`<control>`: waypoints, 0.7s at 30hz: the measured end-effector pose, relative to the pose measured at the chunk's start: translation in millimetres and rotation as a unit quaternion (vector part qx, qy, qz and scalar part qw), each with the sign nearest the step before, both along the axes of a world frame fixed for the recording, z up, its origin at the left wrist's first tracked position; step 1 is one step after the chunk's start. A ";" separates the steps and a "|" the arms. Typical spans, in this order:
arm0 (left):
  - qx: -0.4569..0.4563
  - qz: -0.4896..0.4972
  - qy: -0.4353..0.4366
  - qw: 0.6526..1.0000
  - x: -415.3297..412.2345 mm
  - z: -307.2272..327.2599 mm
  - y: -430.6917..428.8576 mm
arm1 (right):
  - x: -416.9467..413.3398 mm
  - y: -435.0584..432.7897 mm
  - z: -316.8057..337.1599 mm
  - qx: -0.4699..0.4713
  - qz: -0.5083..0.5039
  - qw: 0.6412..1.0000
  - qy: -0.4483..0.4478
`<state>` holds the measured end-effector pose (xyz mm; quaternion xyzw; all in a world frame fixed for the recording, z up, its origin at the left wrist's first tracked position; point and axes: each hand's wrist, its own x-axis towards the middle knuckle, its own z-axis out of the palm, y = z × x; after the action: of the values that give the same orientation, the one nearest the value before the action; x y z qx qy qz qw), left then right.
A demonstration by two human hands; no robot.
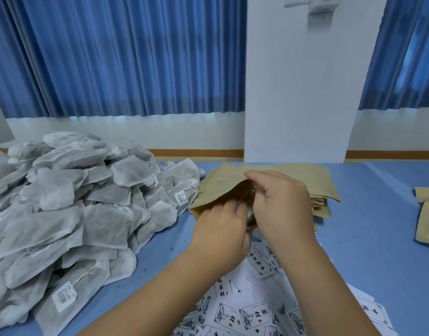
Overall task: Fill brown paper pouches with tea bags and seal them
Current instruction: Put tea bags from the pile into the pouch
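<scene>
1. The right hand [281,202] is pinching the upper lip of a brown paper pouch [219,190]. Its thumb and fingers are curling round the edge and holding it raised, so the mouth is gaping toward the person.
2. The left hand [220,224] is reaching into that mouth from below. Its fingertips are hidden inside the pouch, so it cannot be told whether they are gripping anything.
3. A sliver of something white is showing between the two hands at the mouth, too covered to name.
4. The held pouch is sitting over a stack of flat brown pouches [320,183] in the middle of the blue-covered table [378,238].
5. A big heap of tea bags [70,207] is sprawling across the left side, its right edge touching the stack. Some bags are trailing strings with barcode tags [63,297].
6. Printed paper labels [247,314] are lying scattered under the forearms at the near edge.
7. More brown pouches [426,219] are lying at the right edge, well apart from the stack.
8. Blue curtains [111,57] are hanging behind the table on both sides of a white pillar [300,93].
</scene>
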<state>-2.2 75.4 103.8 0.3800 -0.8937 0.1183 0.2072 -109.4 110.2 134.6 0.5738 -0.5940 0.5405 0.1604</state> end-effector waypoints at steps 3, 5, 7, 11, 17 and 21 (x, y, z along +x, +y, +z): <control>0.140 -0.095 -0.034 0.985 1.9 6.3 -3.3 | 3.8 2.0 1.4 -0.019 -0.004 1.000 -0.006; 0.226 -0.170 -0.004 0.959 4.0 13.3 3.5 | 6.1 2.7 2.6 -0.032 -0.007 0.999 -0.007; 0.284 -0.185 0.028 0.940 1.4 17.2 4.3 | 6.4 3.4 4.6 -0.046 -0.008 0.999 -0.011; 0.227 -0.172 0.035 0.958 -9.4 19.0 9.1 | 8.2 5.6 8.9 -0.050 -0.001 0.999 -0.022; 0.096 -0.094 0.014 0.991 -30.4 2.9 -20.7 | 16.9 8.7 14.3 -0.077 0.011 0.996 -0.038; -0.023 0.029 0.030 0.999 -34.4 -5.5 -37.1 | 15.5 4.8 10.8 -0.100 0.011 0.994 -0.040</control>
<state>-36.6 38.3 98.3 0.4047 -0.8726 0.1330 0.2391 -93.8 114.9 145.4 0.5397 -0.5364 0.6213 0.1871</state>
